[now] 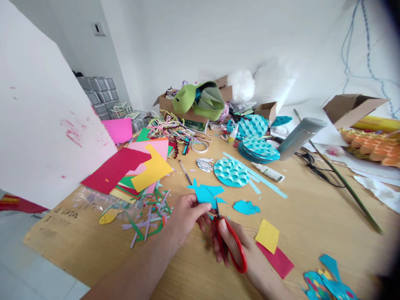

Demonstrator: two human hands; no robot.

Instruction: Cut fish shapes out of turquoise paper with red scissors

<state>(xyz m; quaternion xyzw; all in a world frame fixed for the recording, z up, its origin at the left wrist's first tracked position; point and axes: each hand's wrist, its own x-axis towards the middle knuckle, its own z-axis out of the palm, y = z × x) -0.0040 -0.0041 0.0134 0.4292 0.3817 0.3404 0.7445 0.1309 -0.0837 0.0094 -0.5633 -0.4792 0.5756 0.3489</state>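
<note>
Between the thumb and fingers of my left hand (pixel 189 212) is a blue paper fish (pixel 204 195). My right hand (pixel 229 239) grips red-handled scissors (pixel 239 254), their blades up against the right edge of that paper. Blue scraps (pixel 215 189) lie just behind it. To the right rests another blue fish cutout (pixel 246 207). Farther back are a round blue disc with wavy paper strips (pixel 231 172) and a small white fish drawing (pixel 204 164). A pen (pixel 185 171) lies beyond my left hand.
Coloured paper sheets (pixel 117 168) and thin paper strips (pixel 146 225) cover the left side. A glue bottle (pixel 268 171), a grey tumbler (pixel 300 139) and a long green stick (pixel 343 179) are at the right. Yellow paper (pixel 268 236) lies near my right hand.
</note>
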